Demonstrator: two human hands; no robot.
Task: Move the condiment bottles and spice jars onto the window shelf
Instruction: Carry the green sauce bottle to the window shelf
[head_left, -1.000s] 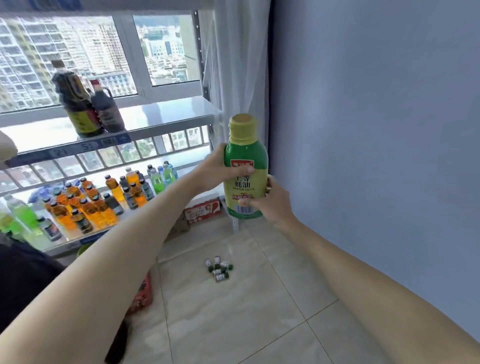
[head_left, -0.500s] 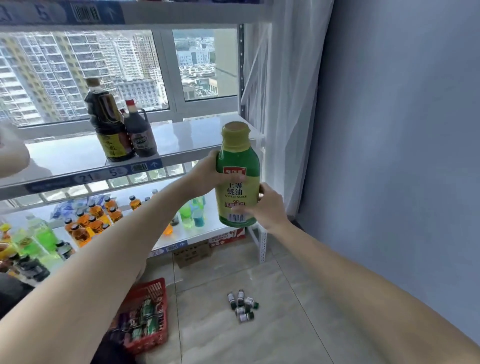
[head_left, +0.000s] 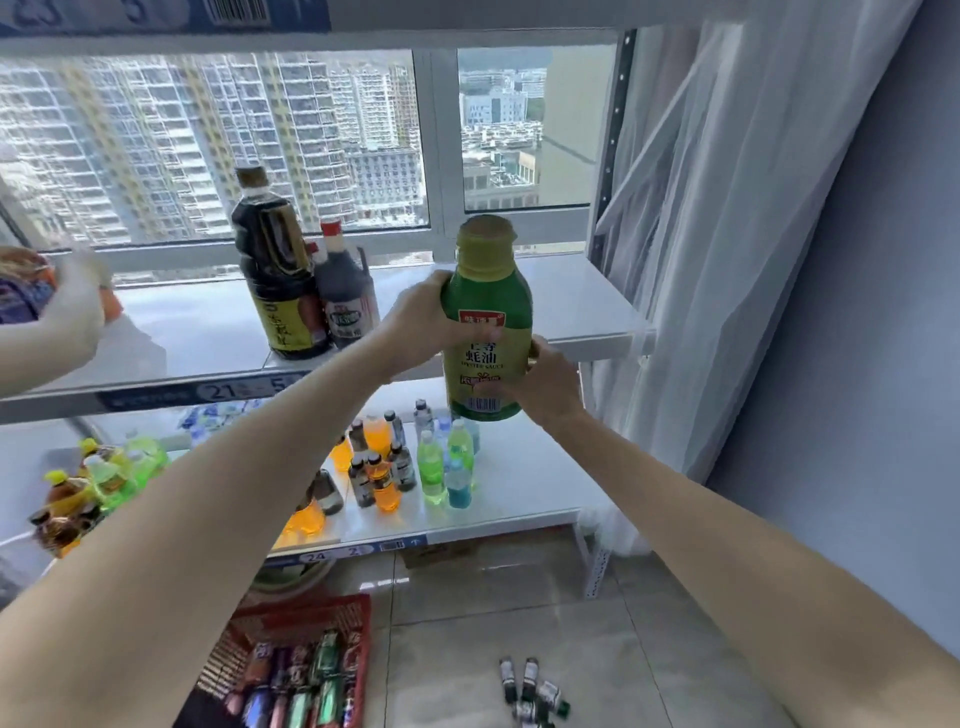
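Note:
I hold a green oyster sauce bottle (head_left: 485, 332) with a yellow cap upright in front of the window shelf (head_left: 576, 306). My left hand (head_left: 418, 322) grips its upper left side. My right hand (head_left: 548, 382) grips its lower right side. The bottle's base hangs below the shelf's front edge. Two dark sauce bottles stand on that shelf: a tall soy sauce bottle (head_left: 278, 275) and a shorter one with a red cap (head_left: 345, 296) right beside it.
Another person's hand (head_left: 67, 312) reaches over the shelf at the far left. The lower shelf (head_left: 519, 499) carries several coloured drink bottles. A red basket (head_left: 296, 670) of small items and several small jars (head_left: 530, 691) lie on the floor. A white curtain (head_left: 727, 260) hangs at the right.
The bottle, held in both hands, has risen and come closer to the window shelf. My view has tilted up and moved in toward the shelving.

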